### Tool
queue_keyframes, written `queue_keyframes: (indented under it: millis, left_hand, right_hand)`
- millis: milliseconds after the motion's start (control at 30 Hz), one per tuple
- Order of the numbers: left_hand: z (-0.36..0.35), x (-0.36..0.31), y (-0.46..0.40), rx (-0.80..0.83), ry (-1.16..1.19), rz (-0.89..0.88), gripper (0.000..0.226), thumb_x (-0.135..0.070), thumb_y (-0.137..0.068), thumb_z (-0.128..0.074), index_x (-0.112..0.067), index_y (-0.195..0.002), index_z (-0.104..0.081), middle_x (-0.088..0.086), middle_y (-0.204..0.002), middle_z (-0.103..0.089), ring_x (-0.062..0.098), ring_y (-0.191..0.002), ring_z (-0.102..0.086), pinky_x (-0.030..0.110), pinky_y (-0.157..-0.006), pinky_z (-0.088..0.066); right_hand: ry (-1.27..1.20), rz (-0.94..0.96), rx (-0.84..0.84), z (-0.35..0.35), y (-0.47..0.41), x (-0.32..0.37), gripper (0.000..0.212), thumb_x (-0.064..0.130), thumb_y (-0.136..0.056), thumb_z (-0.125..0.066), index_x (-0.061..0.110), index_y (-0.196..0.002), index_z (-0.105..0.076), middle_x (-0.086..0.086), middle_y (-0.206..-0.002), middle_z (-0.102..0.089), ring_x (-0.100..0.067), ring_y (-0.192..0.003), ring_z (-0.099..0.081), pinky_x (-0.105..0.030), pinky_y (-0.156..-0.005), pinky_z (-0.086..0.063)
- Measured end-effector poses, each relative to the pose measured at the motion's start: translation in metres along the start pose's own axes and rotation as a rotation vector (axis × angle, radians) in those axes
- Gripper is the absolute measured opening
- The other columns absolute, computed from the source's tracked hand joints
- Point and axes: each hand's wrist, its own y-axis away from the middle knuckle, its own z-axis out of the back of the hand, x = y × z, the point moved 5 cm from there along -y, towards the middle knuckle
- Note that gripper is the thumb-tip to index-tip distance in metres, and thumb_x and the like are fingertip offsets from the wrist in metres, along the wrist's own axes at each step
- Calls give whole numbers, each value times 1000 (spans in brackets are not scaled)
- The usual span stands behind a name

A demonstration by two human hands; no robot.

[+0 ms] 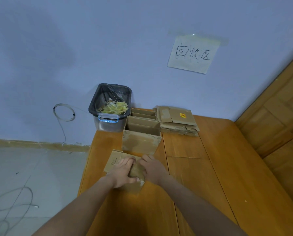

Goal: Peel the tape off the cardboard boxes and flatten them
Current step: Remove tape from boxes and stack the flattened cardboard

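A small cardboard box [116,161] lies on the wooden table [202,176] near its left edge, partly collapsed. My left hand [123,172] lies on top of it with the thumb curled round its near end. My right hand [153,168] grips its right side, fingers over the top. Behind it stands an open cardboard box [140,142] with torn tape marks on its front. A second open box [143,113] stands further back. A stack of flattened boxes [177,120] lies at the back right of the table.
A bin [108,123] lined with a black bag, holding tape scraps, sits at the table's back left corner against the wall. A paper sign [193,55] hangs on the wall. Wooden panelling [278,116] rises on the right. Cables lie on the grey floor [31,176] to the left.
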Motion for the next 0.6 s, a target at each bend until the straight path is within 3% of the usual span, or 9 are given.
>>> queue_keyframes:
  millis: [267, 600]
  left_hand:
    - [0, 1, 2, -4, 30, 3, 62, -57, -83, -62, -24, -129, -36, -8, -138, -32, 11, -125, -29, 26, -104, -25]
    - [-1, 3, 2, -13, 44, -1, 62, -58, -81, -63, -25, -127, -37, -9, -137, -33, 9, -123, -29, 24, -101, -25]
  right_hand:
    - [81, 74, 2, 5, 1, -7, 35, 17, -94, -44, 21, -128, -52, 0, -124, -48, -21, -118, -42, -33, -90, -36]
    - [-59, 65, -27, 0, 5, -6, 30, 11, -91, -47, 12, -120, -58, -4, -124, -50, -22, -119, -41, -27, -84, -40]
